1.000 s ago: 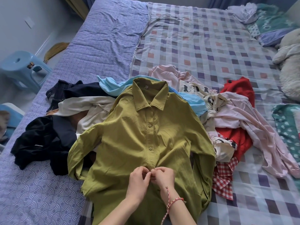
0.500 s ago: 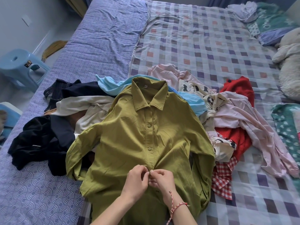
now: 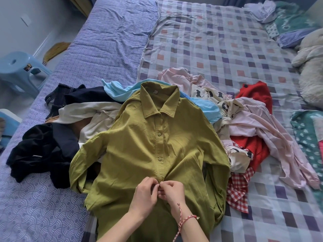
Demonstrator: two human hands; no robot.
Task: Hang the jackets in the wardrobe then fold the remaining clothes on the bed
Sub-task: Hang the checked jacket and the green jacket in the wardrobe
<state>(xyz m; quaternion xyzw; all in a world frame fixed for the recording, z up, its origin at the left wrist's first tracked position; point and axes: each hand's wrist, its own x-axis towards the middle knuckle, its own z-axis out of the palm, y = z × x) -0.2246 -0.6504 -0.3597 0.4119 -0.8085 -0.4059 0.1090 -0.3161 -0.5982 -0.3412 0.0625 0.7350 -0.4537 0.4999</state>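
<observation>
- Head view: olive-green shirt [image 3: 139,145] spread front-up on near bed [image 3: 227,41], over clothes pile [image 3: 248,123].
- Touching at centre, left hand [image 3: 145,194] and right hand [image 3: 172,193], each grip narrow, pinching the placket [image 3: 160,149] near a low button.
- Likely light, limp, creasing easily; best held at shoulders or hem.

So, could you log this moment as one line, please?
step: buttoning | item: olive-green collared fabric shirt, front up | left hand: pinches placket | right hand: pinches placket

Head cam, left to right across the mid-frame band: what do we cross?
blue stool → black garment → cream garment → olive shirt → pale pink garment → teal dotted cloth. The red, cartoon-print and light blue pieces overlap these, so they are left out.
</observation>
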